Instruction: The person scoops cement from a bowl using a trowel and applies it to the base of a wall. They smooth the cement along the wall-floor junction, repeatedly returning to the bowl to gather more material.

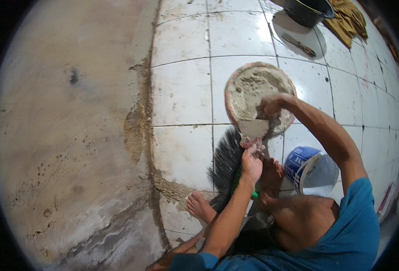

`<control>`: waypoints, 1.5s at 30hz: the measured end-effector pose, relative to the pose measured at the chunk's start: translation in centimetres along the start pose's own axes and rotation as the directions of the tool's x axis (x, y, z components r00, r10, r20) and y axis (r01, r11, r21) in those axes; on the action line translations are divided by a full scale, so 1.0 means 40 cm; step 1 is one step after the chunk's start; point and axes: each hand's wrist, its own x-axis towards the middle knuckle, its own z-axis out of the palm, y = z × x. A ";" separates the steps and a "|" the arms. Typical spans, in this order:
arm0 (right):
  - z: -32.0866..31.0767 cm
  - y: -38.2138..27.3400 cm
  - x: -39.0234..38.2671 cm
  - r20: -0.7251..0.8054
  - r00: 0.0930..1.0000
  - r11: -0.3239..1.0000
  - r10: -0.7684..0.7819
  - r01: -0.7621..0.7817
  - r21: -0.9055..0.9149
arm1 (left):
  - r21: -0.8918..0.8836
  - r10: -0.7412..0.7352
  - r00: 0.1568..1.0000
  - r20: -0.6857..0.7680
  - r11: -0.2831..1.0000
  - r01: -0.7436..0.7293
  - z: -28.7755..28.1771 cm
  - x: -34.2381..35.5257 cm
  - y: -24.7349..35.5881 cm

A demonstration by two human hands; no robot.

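A round shallow container point(228, 90) holds lumpy wet grey mortar point(247, 83). My right hand point(271, 106) reaches over it, fingers curled round what looks like a trowel, whose flat mortar-coated blade point(252, 127) lies across the container's lower rim. Just below, my left hand point(252, 162) grips a mortar-smeared reddish object point(249, 142) touching the blade; its exact shape is unclear. Under that hand, a dark bristled broom head point(222, 162) with green plastic parts lies on the tiles between my bare feet.
White tiled floor point(181, 95) meets a rough concrete surface point(73, 135) on the left along a crumbly seam. A blue-and-white bucket point(299, 165) sits beside my right leg. A black bucket point(305, 11), a scraper point(299, 44) and brown cloth point(346, 20) lie at the back right.
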 end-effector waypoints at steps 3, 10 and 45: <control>0.003 0.026 -0.004 0.091 0.994 0.968 0.056 -0.076 0.239 | -0.029 -0.040 0.999 -0.020 0.999 0.040 0.005 0.002 -0.008; -0.041 -0.009 -0.013 0.073 0.989 0.978 0.131 -0.141 0.151 | 0.067 -0.041 0.998 -0.042 0.997 0.044 0.004 0.003 -0.007; 0.165 -0.013 -0.259 -0.420 0.671 0.410 0.612 0.185 0.893 | 0.965 0.567 0.800 0.197 -0.256 -0.057 0.192 -0.052 0.247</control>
